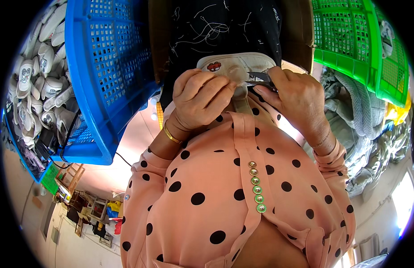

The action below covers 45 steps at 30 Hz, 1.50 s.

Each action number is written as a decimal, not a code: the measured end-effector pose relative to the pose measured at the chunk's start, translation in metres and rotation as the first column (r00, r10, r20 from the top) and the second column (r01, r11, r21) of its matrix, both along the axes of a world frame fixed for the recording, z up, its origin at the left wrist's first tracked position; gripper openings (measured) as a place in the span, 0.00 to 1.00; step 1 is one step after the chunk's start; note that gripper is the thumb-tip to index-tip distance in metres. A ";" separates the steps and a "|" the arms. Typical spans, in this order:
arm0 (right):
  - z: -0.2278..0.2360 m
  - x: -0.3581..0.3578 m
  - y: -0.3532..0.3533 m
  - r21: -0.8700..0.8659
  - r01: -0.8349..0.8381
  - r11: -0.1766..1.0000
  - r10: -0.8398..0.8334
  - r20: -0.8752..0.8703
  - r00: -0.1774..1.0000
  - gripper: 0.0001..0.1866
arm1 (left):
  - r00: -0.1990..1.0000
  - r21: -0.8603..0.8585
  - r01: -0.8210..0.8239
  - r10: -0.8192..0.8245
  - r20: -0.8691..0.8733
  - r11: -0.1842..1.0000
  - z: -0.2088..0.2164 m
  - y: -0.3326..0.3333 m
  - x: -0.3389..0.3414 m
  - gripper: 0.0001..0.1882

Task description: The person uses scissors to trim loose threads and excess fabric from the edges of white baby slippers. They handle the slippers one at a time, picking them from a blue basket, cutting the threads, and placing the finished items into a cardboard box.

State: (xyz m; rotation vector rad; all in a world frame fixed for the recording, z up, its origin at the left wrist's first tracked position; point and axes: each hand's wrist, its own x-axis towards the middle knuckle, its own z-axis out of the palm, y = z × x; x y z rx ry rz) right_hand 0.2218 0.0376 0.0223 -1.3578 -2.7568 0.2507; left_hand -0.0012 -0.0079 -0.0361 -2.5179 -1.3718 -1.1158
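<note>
A white shoe upper [225, 62] with a small red patch lies over my lap, its shaded beige part toward my body. My left hand [200, 94] is closed at its near edge, fingertips pinched together on it; any thread between them is too small to make out. In my right hand [301, 96] is a pair of small scissors [257, 77], blades apart and pointing left at the upper, close to my left fingertips. The fingers wrap round the dark handles, which are partly hidden.
Loose white threads [211, 27] cling to the dark cloth on my lap. At left stands a blue plastic basket [93, 80], with many white shoes [46, 85] heaped beyond it. A green basket [345, 56] is at upper right, above bundled grey material [350, 107]. Brown cardboard [298, 33] flanks my legs.
</note>
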 end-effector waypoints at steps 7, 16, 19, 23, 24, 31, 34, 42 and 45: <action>-0.020 -0.001 0.006 -0.403 0.083 0.911 -0.261 -0.409 0.874 0.20 | 0.990 -0.167 0.007 0.017 0.142 0.986 -0.005 0.004 -0.002 0.11; -0.051 -0.013 0.020 -0.477 -0.003 0.879 -0.298 -0.555 0.777 0.16 | 0.971 -0.455 0.032 0.080 0.225 0.890 0.005 0.024 -0.007 0.09; -0.052 -0.015 0.019 -0.571 0.006 0.821 -0.376 -0.532 0.759 0.12 | 0.915 -0.697 0.169 0.152 0.375 0.697 0.015 0.030 -0.012 0.08; -0.053 -0.022 0.010 -0.737 -0.083 0.671 -0.525 -0.551 0.648 0.10 | 0.806 -0.860 0.393 0.330 0.492 0.325 0.027 0.029 -0.023 0.09; -0.051 -0.022 0.006 -0.814 -0.106 0.571 -0.579 -0.491 0.651 0.10 | 0.785 -0.865 0.438 0.364 0.501 0.246 0.028 0.028 -0.026 0.09; -0.048 -0.017 -0.014 -0.651 -0.065 0.757 -0.373 -0.511 0.774 0.15 | 0.572 -0.775 0.628 0.628 0.527 0.078 0.027 0.007 -0.027 0.11; -0.037 -0.011 -0.009 -0.314 -0.049 0.948 -0.113 -0.475 0.873 0.22 | 0.536 -0.773 0.629 0.673 0.510 0.085 0.028 0.004 -0.027 0.11; -0.028 -0.017 -0.005 0.034 -0.122 0.992 0.127 -0.266 0.956 0.22 | 0.480 -0.750 0.659 0.739 0.473 0.052 0.031 0.004 -0.026 0.12; -0.027 -0.017 -0.004 0.052 -0.127 0.990 0.136 -0.229 0.964 0.21 | 0.465 -0.740 0.670 0.744 0.480 0.058 0.031 0.004 -0.025 0.12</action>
